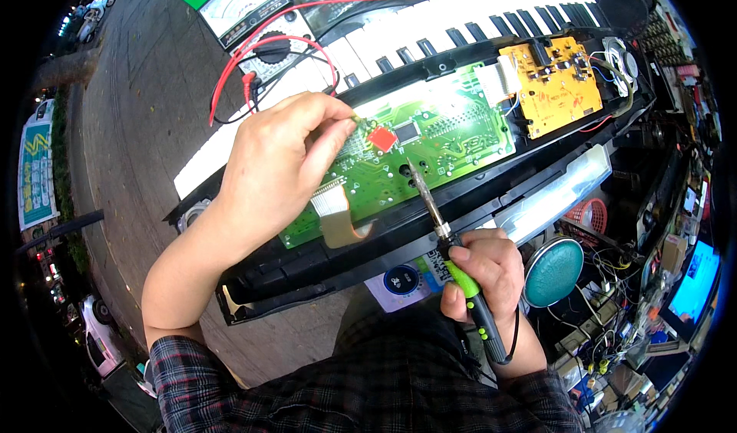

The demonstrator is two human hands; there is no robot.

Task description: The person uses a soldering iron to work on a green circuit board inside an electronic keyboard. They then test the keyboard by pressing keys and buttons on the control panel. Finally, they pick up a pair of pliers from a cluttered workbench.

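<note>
From where I stand, the biggest thing is an uncovered electronic keyboard with white and black plastic keys (384, 38) and a long black case, lying slantwise in front of the person. Set in the case is the long green printed circuit board (376, 178), and soldering on it looks like the step in hand. The right hand (491, 272) has its fingers wrapped firmly around a black-and-green soldering iron (464, 282); its metal tip is over the board near some dark holes, though whether it touches I can't tell. The left hand (276, 153) leans over the board, thumb and forefinger drawn close beside a small flat red square (381, 140); whether they pinch anything is unclear. I'd judge the next move calls for a steady left hand and exact placing of the hot tip.

What holds the keyboard up is hidden from me. Beyond it stretches grey paved ground (138, 126), with a pale parked vehicle (100, 333) at the left. To the right, amid crowded clutter, glows a blue rectangular screen (695, 279). A black-and-white dial meter (276, 57) sits past the keys, trailing a thin red test lead (249, 87).
</note>
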